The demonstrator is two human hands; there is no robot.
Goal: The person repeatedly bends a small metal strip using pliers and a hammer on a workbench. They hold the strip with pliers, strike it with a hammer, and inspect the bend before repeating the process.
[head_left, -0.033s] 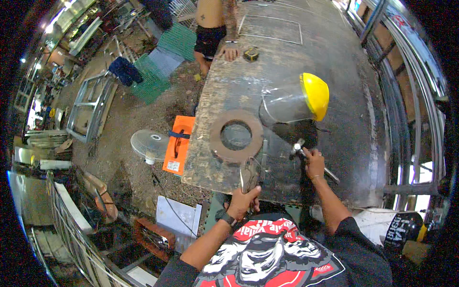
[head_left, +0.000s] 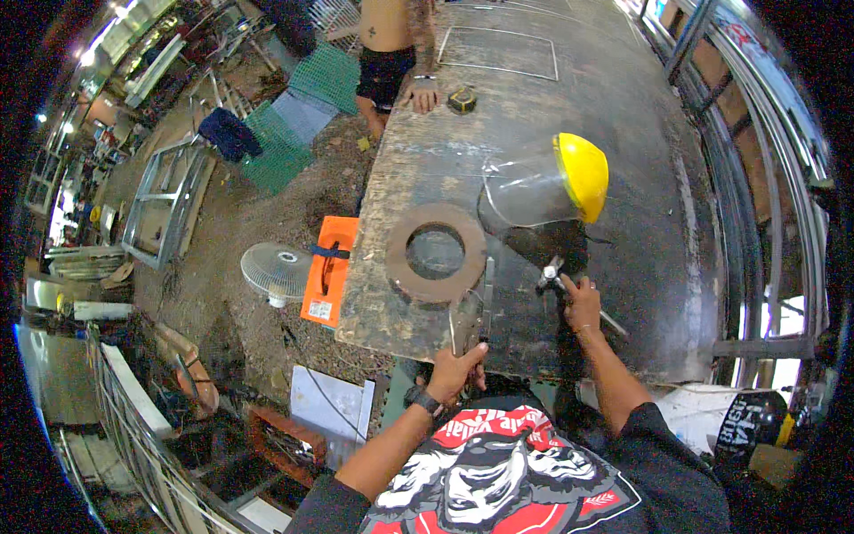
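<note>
At the table's near edge, my left hand (head_left: 455,374) is closed round a thin bent metal rod (head_left: 453,327). The rod's upper part reaches toward a thick brown ring (head_left: 402,267) that lies flat on the table. My right hand (head_left: 583,305) grips a hammer (head_left: 552,272), its metal head over the table and the handle's end sticking out past my hand. Just beyond the hammer lies a face shield (head_left: 583,178) with a yellow top and a clear visor. A narrow metal strip (head_left: 488,289) lies between the ring and the hammer.
Across the worn wooden table (head_left: 640,267), another person's hand (head_left: 422,94) rests near a tape measure (head_left: 462,101). A thin rectangular wire frame (head_left: 498,53) lies at the far end. An orange case (head_left: 326,283) and a white fan (head_left: 276,271) stand left of the table.
The bent rod in my left hand has turned and looks narrower. My right hand keeps its grip on the hammer, with little movement. The whole view has shifted slightly.
</note>
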